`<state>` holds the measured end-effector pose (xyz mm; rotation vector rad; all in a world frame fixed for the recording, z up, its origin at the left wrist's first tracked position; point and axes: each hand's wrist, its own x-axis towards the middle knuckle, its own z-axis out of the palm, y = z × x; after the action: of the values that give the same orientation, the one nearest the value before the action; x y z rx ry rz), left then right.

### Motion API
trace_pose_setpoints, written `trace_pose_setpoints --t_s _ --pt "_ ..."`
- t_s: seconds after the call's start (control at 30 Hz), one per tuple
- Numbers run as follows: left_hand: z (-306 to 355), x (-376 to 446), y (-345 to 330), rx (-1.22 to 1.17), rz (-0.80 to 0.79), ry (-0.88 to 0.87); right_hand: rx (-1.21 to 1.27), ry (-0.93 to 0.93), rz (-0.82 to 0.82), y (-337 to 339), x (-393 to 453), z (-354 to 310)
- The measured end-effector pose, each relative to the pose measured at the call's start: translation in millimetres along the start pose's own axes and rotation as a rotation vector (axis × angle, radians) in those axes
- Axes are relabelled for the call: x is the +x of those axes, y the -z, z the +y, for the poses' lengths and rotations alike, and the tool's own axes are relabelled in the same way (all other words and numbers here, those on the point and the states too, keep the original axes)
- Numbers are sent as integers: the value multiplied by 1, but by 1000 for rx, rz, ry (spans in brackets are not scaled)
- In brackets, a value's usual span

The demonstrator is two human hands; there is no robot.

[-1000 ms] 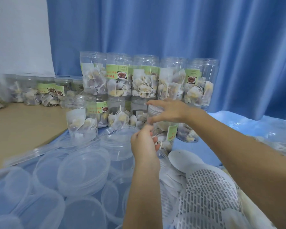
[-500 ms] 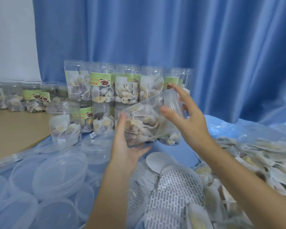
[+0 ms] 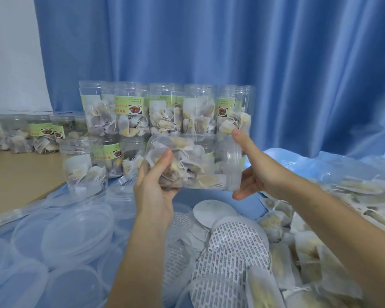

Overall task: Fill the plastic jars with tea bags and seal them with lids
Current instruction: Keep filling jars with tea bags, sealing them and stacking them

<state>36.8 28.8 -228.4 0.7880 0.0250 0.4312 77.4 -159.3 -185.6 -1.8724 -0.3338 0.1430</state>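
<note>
Raised since earlier: clear plastic jar of tea bags (image 3: 193, 162), sideways mid-frame; left hand (image 3: 156, 185) grips base, right hand (image 3: 251, 165) grips mouth for inspection.

Counts on the table

Two hands (image 3: 156, 185) (image 3: 251, 174), one jar (image 3: 193, 163) held between them, five jars (image 3: 165, 110) in the stack's top row; lids (image 3: 76, 232), seals (image 3: 236, 247) and tea bags (image 3: 309, 247) are too heaped to count.
</note>
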Motion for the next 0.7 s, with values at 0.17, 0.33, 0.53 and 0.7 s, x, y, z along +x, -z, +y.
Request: trace_pose_setpoints --t_s 0.17,0.33,0.53,0.7 --pt "-2 1 2 20 25 107 -61 -6 -133 13 -2 4" --pt "-9 5 8 -19 44 193 -416 356 -139 11 -8 -9" --pt "-9 5 11 -63 46 184 -435 196 71 -5 -3 -18" --pt "-9 4 8 -158 15 230 -82 165 50 -14 -7 -12"
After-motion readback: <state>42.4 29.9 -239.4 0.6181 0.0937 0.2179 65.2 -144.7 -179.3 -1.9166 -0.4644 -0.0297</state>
